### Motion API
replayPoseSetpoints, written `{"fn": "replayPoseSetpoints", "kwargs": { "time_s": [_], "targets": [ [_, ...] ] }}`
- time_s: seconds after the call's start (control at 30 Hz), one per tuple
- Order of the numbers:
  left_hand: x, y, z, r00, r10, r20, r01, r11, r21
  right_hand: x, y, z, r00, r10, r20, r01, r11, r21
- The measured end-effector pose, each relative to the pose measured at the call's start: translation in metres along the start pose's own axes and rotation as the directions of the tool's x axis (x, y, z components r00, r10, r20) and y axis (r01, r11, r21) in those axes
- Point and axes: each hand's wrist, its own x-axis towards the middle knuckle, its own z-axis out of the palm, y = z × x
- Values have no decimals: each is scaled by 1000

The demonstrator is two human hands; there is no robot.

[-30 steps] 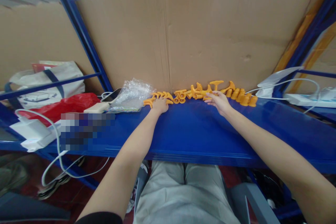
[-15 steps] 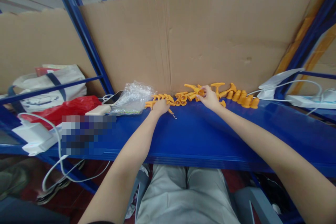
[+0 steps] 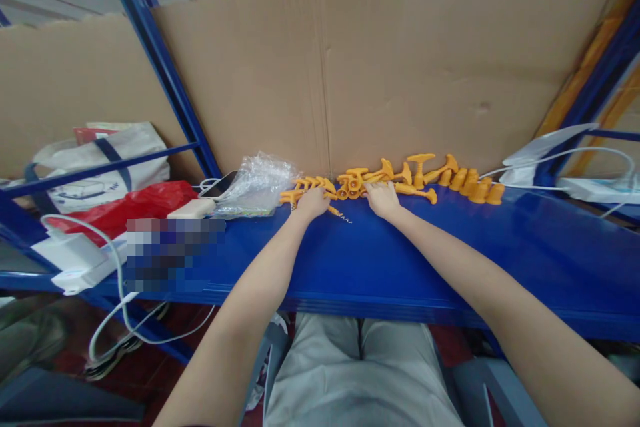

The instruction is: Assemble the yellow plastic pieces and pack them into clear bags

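My left hand is closed around an orange-handled corkscrew, whose metal spiral points right, just above the blue shelf. More orange T-shaped handles lie right behind that hand. My right hand has its fingers bent down at a cluster of hollow orange cups, its fingertips on the right side of one cup; they are partly hidden. Orange T-handles lie behind the right hand, and one long orange handle extends to its right.
A row of orange cups stands at the back right, beside a white cable. Clear plastic bags lie left of the hands. Further left are a red bag and a white power strip. A cardboard sheet walls the back.
My right hand has moved left and slightly down, from an orange cup among the T-handles to the cup cluster. My left hand stays on the corkscrew; the view has shifted slightly.
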Motion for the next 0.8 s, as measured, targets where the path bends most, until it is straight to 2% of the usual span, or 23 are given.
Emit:
{"fn": "replayPoseSetpoints", "kwargs": {
  "time_s": [0.27, 0.43, 0.63, 0.73, 0.8],
  "targets": [
    [2, 3, 5, 998, 46, 34, -44, 997, -61, -1, 4, 1, 988, 144, -52, -143, 989, 23],
    [1, 3, 6, 998, 53, 23, -52, 998, -47, -1, 5, 2, 997, 78, 2, -77, 987, 139],
    [0, 3, 3, 996, 62, 58, -61, 998, -12, -2, 11, -4, 994, 56, 94, -75, 973, 217],
    [1, 3, 3, 995, 53, 87, -53, 999, -5, 0, 25, -14, 982, -41, 186, -11, 962, 272],
    [2, 3, 3, 993, 63, 103, -63, 998, -2, 0, 43, -25, 963, -130, 235, 46, 942, 333]
  ]
}}
